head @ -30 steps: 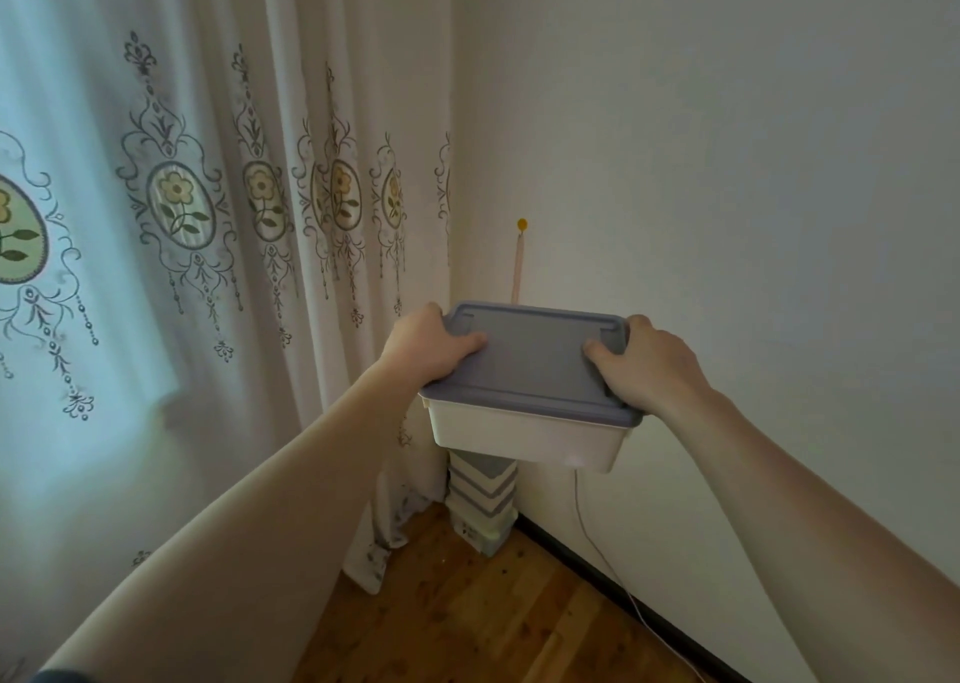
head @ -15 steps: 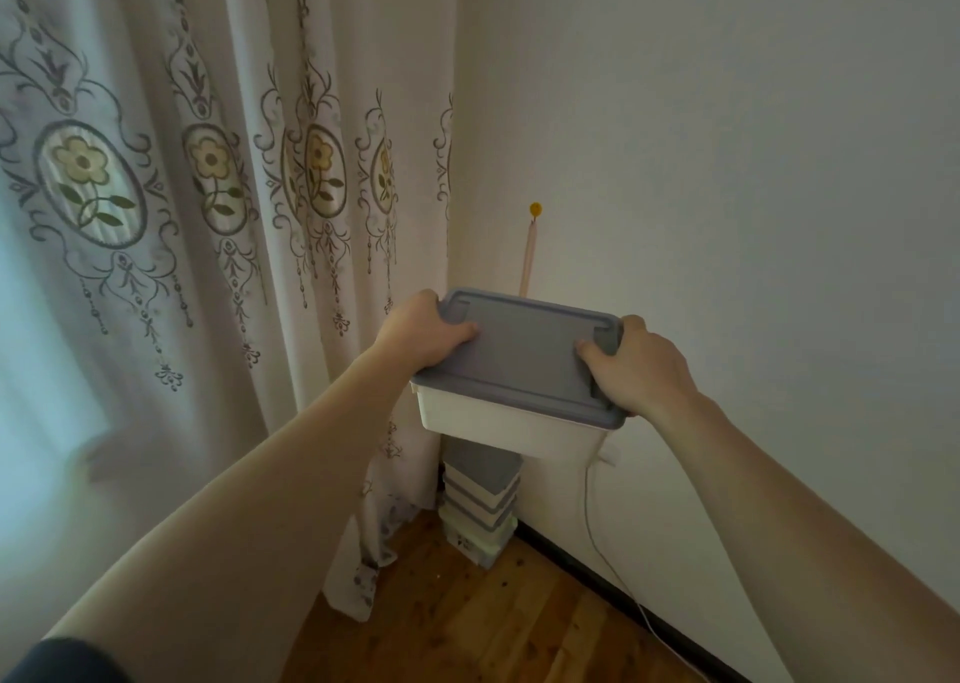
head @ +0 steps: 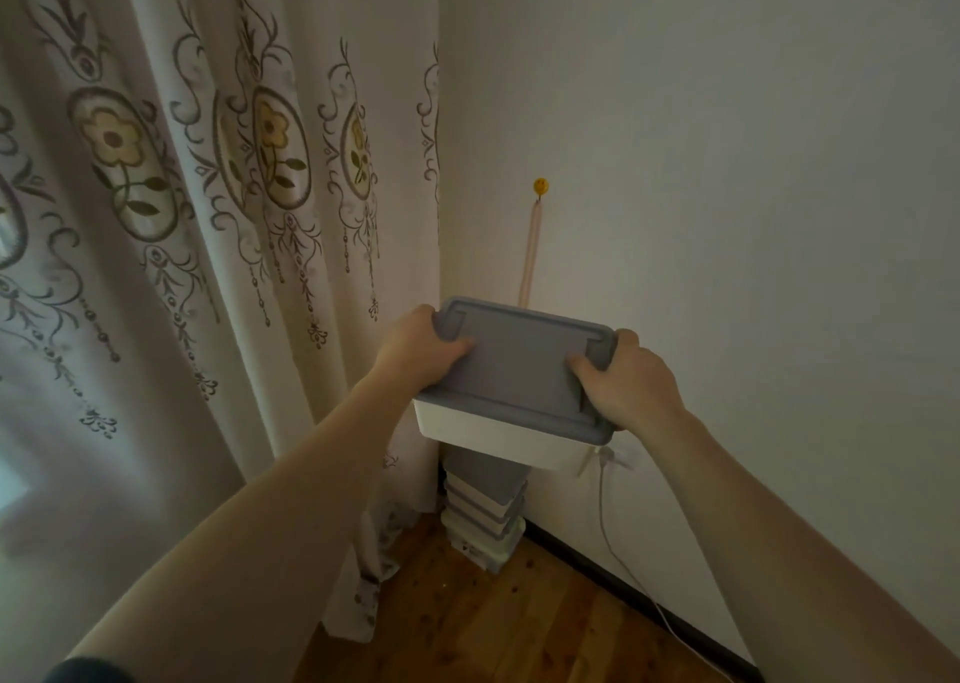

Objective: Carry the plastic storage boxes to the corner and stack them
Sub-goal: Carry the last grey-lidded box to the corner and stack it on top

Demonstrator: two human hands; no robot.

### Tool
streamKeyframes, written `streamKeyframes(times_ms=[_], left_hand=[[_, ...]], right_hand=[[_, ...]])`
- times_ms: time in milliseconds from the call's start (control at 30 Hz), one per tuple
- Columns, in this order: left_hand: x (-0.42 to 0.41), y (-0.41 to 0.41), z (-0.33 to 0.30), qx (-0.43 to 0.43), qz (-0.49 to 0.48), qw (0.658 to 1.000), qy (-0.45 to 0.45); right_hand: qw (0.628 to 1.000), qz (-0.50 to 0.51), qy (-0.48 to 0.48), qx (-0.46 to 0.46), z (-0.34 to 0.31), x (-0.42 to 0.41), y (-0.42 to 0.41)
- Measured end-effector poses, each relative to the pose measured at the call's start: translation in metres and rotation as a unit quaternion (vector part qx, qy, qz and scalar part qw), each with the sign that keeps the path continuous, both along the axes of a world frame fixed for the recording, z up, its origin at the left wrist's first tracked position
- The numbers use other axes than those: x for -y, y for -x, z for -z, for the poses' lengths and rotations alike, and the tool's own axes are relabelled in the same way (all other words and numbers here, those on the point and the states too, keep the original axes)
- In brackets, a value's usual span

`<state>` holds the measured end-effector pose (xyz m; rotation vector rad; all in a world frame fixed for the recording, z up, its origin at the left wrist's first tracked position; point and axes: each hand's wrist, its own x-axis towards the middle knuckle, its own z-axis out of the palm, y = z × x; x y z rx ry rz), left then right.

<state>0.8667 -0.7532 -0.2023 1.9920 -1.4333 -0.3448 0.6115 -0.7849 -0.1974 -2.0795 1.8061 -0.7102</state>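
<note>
Your left hand [head: 415, 350] and right hand [head: 631, 386] clasp the box [head: 514, 396] by its short ends; the stack [head: 485, 516] sits directly below, long axis matching yours.

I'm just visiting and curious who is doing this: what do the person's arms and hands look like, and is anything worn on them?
Two bare arms reach forward from the bottom of the view. The left hand and right hand wear no gloves, and no rings, watch or bracelets show. The forearms are uncovered. Only a dark sleeve edge shows near the left shoulder, at the bottom corner.
</note>
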Motion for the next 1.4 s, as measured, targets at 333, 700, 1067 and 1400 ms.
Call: streamKeyframes(times_ms=[333,700,1067,1400], left_hand=[[0.123,-0.029,0.026,0.021,0.016,0.999,-0.048],[0.222,-0.045,0.066,-0.008,0.04,0.996,-0.082],[0.286,-0.079,0.126,-0.044,0.107,0.99,-0.082],[0.322,-0.101,0.217,-0.068,0.146,0.983,-0.083]], right_hand=[[0.999,-0.004,-0.021,0.024,0.038,0.12,-0.025],[0.999,0.019,-0.048,0.016,0.07,0.209,-0.041],[0.991,0.107,-0.082,0.018,0.129,0.239,-0.077],[0.986,0.148,-0.079,0.02,0.226,0.266,-0.099]])
